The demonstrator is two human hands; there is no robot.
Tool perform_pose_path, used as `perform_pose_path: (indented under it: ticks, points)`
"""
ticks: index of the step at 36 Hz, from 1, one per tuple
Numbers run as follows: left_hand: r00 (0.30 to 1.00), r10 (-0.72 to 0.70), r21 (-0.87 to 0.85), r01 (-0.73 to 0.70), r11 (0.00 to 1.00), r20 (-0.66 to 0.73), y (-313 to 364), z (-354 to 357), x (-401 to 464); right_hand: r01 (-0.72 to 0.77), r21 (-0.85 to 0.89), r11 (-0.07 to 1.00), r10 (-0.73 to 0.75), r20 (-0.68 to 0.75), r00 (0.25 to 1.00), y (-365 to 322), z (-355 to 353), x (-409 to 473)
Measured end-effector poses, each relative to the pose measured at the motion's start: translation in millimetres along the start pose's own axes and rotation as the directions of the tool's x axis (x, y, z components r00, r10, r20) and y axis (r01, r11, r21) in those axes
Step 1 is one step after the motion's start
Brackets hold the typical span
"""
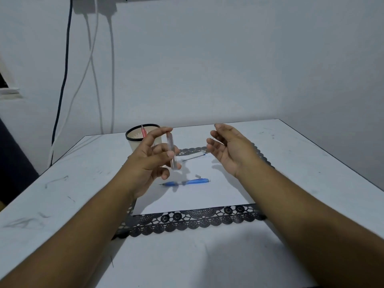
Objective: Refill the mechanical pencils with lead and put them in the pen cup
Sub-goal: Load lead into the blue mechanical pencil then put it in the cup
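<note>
On the surface (311,163) nearest me, the blue pencil (187,182) lies uncapped on the white sheet (197,196), its small cap (197,175) beside it, still unfilled I judge. My left hand (151,159) has its grip clamped on the clear lead tube (171,151); my right hand (226,148) seems to pinch one lead. Farther off, the pen cup (135,142) holds a red pencil (143,131).

Two hands up, left (153,156) and right (226,148), one lead tube (171,151), one blue pencil (186,182), one red pencil (143,131), one cup (135,140), one refill (194,157), one cap (197,175), one paper sheet (193,196), one mat (193,222)
</note>
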State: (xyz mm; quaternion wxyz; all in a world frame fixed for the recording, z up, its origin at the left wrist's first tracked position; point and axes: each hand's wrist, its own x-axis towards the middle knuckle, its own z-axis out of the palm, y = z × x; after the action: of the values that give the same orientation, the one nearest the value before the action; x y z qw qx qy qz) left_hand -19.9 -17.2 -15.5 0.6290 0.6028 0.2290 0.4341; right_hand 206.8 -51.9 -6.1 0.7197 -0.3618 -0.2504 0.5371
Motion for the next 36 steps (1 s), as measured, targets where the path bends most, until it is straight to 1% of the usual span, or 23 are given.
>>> perform_pose_path:
  ticks: [3, 4, 6, 7, 8, 10, 11, 14, 16, 18, 19, 21, 24, 28, 34, 36]
  points:
    - [1.0, 0.001, 0.1, 0.0, 0.995, -0.007, 0, 2, 3, -0.001, 0.007, 1.0, 0.001, -0.015, 1.0, -1, -3, 2]
    - [1.0, 0.004, 0.156, -0.001, 0.988, -0.02, -1, 3, 5, -0.002, 0.013, 1.0, 0.002, -0.017, 1.0, -2, -3, 3]
    - [0.999, 0.038, 0.34, -0.028, 0.94, -0.022, -3, 4, 11, 0.001, 0.03, 1.0, -0.001, -0.017, 1.0, -4, -5, 4]
    - [0.998, 0.065, 0.474, -0.057, 0.879, -0.001, -5, 4, 15, 0.004, 0.04, 0.999, -0.003, -0.015, 1.0, -5, -6, 5]
    - [0.996, 0.087, 0.617, -0.083, 0.783, 0.024, -8, 3, 21, 0.007, 0.049, 0.999, -0.006, -0.013, 1.0, -5, -7, 6]
    - [0.994, 0.103, 0.835, -0.091, 0.543, 0.041, -13, 5, 33, 0.014, 0.063, 0.998, -0.013, -0.014, 1.0, -6, -9, 8]
    - [0.994, 0.104, 0.893, -0.077, 0.442, 0.033, -16, 7, 39, 0.018, 0.069, 0.997, -0.017, -0.016, 1.0, -7, -9, 9]
    - [0.992, 0.127, 0.977, -0.038, 0.209, 0.011, -27, 18, 59, 0.033, 0.094, 0.995, -0.03, -0.027, 0.999, -9, -11, 11]
    - [0.988, 0.153, 0.999, -0.016, 0.045, 0.009, -34, 23, 72, 0.046, 0.107, 0.993, -0.042, -0.041, 0.998, -11, -13, 12]
    - [0.99, 0.141, 0.997, 0.01, -0.078, 0.001, -40, 25, 81, 0.057, 0.119, 0.991, -0.05, -0.059, 0.997, -13, -14, 14]
    - [0.992, 0.129, 0.993, 0.021, -0.12, -0.005, -43, 25, 86, 0.062, 0.124, 0.99, -0.054, -0.065, 0.996, -14, -16, 15]
    - [0.994, 0.103, 0.988, 0.039, -0.149, -0.023, -49, 24, 93, 0.07, 0.122, 0.99, -0.061, -0.075, 0.995, -15, -18, 16]
    - [0.997, 0.064, 0.988, 0.045, -0.147, -0.036, -54, 23, 99, 0.077, 0.108, 0.991, -0.067, -0.092, 0.993, -15, -22, 19]
    - [0.996, 0.089, 0.991, 0.012, -0.134, -0.001, -62, 23, 97, 0.076, 0.084, 0.994, -0.068, -0.096, 0.993, -16, -23, 19]
    - [0.999, 0.047, 0.99, 0.006, -0.139, 0.001, -53, 30, 97, 0.082, 0.013, 0.997, -0.08, -0.091, 0.993, -17, -22, 17]
    - [0.997, 0.074, 0.993, -0.027, -0.113, 0.036, -44, 31, 90, 0.087, -0.029, 0.996, -0.089, -0.09, 0.992, -18, -21, 17]
